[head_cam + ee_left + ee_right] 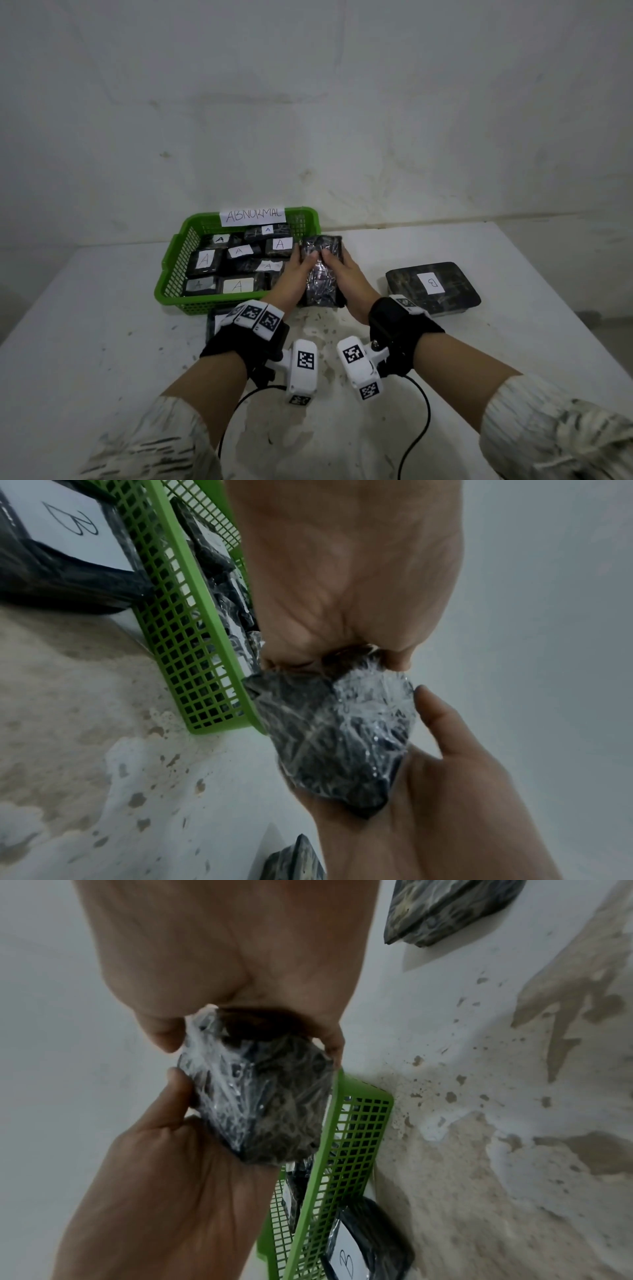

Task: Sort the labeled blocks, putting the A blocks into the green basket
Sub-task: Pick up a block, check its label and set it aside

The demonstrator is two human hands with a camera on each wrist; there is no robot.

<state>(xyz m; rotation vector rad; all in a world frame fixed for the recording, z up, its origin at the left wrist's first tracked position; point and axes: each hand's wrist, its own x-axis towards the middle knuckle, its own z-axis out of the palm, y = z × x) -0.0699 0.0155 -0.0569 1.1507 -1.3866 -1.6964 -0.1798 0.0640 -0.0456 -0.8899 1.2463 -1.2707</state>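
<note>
room: plain whitish wall (308, 102) behind everything; nothing else back there
surface (85, 325): white top with the paint worn off in patches; lots of open room on the left and in the near middle, so moving around is easy; its back edge runs just behind the basket
green basket (173, 270): sits left of centre with an "ABNORMAL" sign (252, 215) on its far wall; already packed with A blocks (280, 244) lying flat, labels up; looks to me like only the right-hand side has a gap
B block (432, 287): flat on the right, label up, well apart from the basket; probably parked there as a non-A; another B-labelled one (368, 1253) sits right against the basket's near wall
held block (320, 274): dark, wrapped in shiny film, lifted right at the basket's right rim; no label visible, so can't tell which letter; my guess is it's being turned to find the label
left hand (295, 274): grip curled round the block's left side
right hand (349, 277): grip curled round the other side; two hands since the film looks slippery
</note>
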